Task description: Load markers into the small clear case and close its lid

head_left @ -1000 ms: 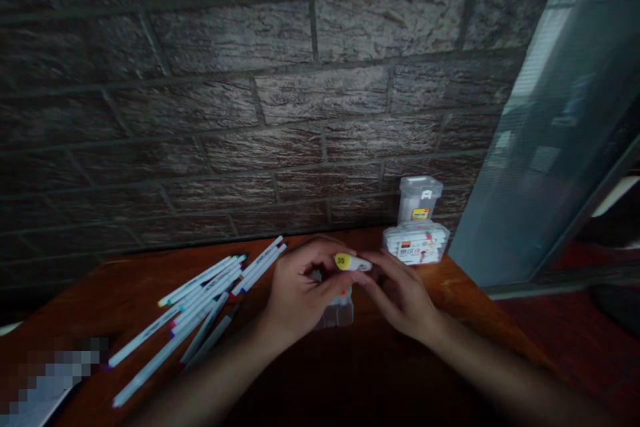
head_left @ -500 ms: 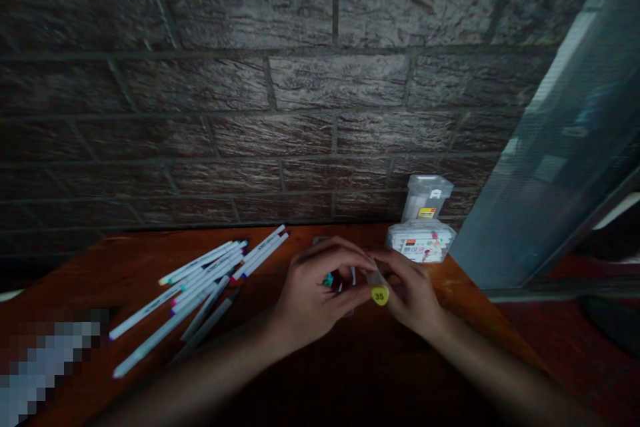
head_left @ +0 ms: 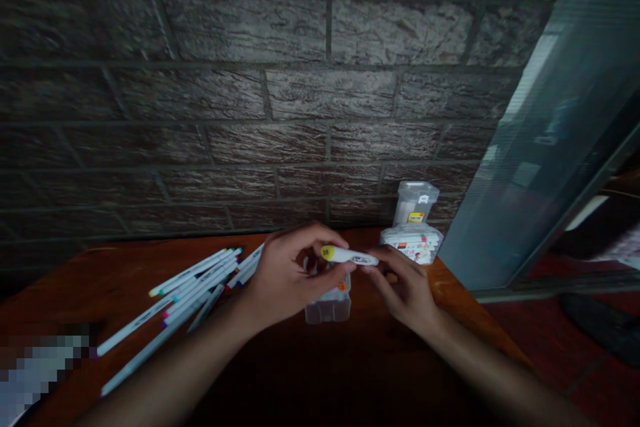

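A white marker (head_left: 350, 256) with a yellow end cap marked 35 lies level between my two hands. My left hand (head_left: 287, 273) curls round its yellow end, thumb and fingers closed on it. My right hand (head_left: 405, 287) pinches the other end with its fingertips. Under the hands stands a small clear plastic case (head_left: 329, 303) with coloured marker ends showing inside. A loose heap of white markers (head_left: 190, 287) lies fanned out on the brown wooden table (head_left: 120, 273) to the left of my left hand.
A clear marker box (head_left: 413, 243) lies at the table's back right with a taller clear box (head_left: 417, 203) upright behind it. A dark brick wall (head_left: 250, 93) runs along the back. A glass panel (head_left: 540, 147) stands at the right. A pixelated patch (head_left: 35, 367) covers the lower left corner.
The marker, pointing toward me half a second ago with its yellow cap low in my right hand, is level again with both hands on it. The clear case under the hands shows more.
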The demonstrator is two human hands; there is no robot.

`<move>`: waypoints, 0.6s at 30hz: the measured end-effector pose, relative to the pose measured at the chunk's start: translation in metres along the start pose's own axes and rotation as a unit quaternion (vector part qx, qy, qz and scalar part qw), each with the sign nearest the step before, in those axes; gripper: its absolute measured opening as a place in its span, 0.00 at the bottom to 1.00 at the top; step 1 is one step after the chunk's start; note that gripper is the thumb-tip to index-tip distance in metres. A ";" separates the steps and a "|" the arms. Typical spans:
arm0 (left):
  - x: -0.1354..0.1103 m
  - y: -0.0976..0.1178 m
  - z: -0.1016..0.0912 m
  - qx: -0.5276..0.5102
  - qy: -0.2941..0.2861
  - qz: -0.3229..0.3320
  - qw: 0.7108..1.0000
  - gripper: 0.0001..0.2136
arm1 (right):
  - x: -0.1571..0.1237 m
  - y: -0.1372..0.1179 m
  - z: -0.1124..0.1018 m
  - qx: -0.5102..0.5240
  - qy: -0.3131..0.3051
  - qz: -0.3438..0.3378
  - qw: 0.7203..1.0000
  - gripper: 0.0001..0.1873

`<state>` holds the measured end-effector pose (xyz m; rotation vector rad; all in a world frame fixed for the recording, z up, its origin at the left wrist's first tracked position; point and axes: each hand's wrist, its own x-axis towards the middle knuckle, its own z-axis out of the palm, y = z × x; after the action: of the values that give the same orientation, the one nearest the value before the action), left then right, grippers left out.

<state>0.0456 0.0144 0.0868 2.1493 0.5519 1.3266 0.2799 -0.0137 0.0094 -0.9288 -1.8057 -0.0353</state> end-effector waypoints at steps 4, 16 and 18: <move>0.012 -0.002 -0.024 0.048 -0.021 -0.007 0.999 0.06 | 0.010 -0.002 -0.012 -0.015 0.006 -0.005 1.000 0.11; 0.031 -0.026 -0.061 0.223 -0.090 0.147 0.959 0.05 | 0.102 -0.075 -0.021 -0.005 -0.049 -0.072 0.996 0.09; 0.031 -0.022 -0.061 0.224 -0.077 0.164 0.958 0.04 | 0.115 -0.089 -0.015 0.014 -0.061 -0.095 0.994 0.07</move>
<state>0.0026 0.0638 0.1158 2.7899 0.4808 1.2741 0.2218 -0.0163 0.1433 -0.7505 -1.9979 -0.0735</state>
